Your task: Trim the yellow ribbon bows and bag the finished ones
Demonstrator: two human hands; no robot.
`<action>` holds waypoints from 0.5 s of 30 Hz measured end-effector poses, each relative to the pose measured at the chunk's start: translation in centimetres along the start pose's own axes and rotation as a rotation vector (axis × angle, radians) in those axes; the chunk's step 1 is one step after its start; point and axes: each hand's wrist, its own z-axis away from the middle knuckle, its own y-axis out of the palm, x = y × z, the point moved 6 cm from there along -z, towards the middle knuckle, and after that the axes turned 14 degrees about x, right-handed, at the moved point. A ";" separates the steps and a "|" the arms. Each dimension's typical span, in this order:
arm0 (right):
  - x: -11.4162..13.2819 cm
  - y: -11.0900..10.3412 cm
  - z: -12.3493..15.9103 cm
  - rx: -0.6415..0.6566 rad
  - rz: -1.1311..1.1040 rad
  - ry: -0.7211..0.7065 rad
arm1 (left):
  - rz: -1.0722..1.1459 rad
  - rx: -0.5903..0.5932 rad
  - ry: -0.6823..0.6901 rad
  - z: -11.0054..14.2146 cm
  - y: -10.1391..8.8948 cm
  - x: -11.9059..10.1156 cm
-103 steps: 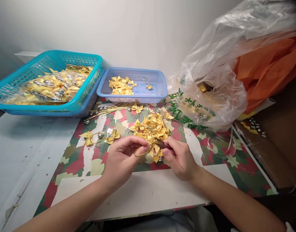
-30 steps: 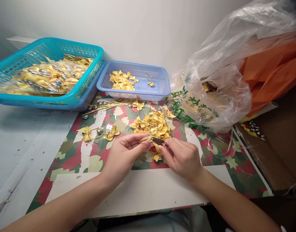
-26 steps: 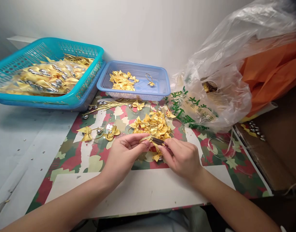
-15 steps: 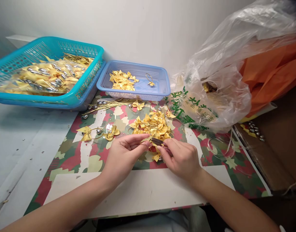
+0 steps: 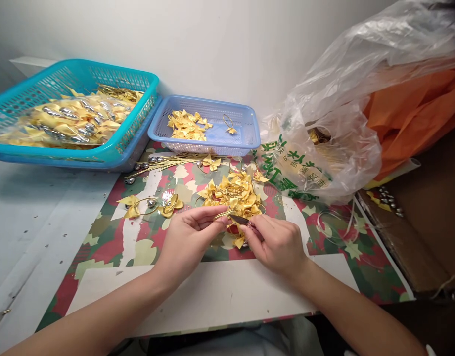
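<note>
My left hand [image 5: 192, 236] is closed, its thumb and fingers pinching a bundle of gold cord [image 5: 223, 213] in front of the pile. In my right hand [image 5: 278, 241] is a small dark pointed tool [image 5: 240, 220], which looks like snips. Its tip touches or nearly touches the cord by my left fingertips; the grip is mostly hidden in my fist. Just beyond both hands lies a heap of yellow ribbon bows [image 5: 235, 190] with gold cord loops. Two more bows with loops [image 5: 133, 206] rest to the left, silver bells among them.
A turquoise basket [image 5: 153, 94] holds bagged bows and bells at the left. Behind the heap stands a blue basket [image 5: 253, 116] with bows. Gold cords with bells [image 5: 164, 162] lie before it. A clear plastic bag [image 5: 346, 133] fills the right; a white board [image 5: 212, 296] lies nearest me.
The tool has turned slightly in my right hand, and its blade now looks narrower beside the cord. My left hand keeps its pinch. The whole view has shifted slightly.
</note>
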 end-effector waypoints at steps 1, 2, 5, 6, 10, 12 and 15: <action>-0.1 -0.1 0.0 -0.012 -0.033 -0.001 | 0.003 0.003 -0.001 0.0 0.0 0.1; -0.4 -0.3 -0.1 -0.024 -0.077 0.001 | 0.005 0.007 -0.001 0.0 0.1 0.1; -1.6 -0.9 -0.2 -0.065 -0.250 0.056 | -0.029 0.012 0.017 0.0 0.1 -0.2; -2.1 -1.1 -0.2 -0.082 -0.304 0.085 | -0.073 0.011 0.032 0.0 0.0 -0.6; -3.5 -1.9 -0.2 -0.135 -0.417 0.165 | -0.536 -0.113 0.203 -0.4 -2.6 -4.4; -3.7 -1.8 -0.2 -0.133 -0.445 0.176 | -0.888 -0.258 0.265 -0.7 -4.9 -6.6; -3.6 -1.4 -0.1 -0.107 -0.484 0.172 | -1.291 -0.322 0.124 -2.1 -7.9 -7.7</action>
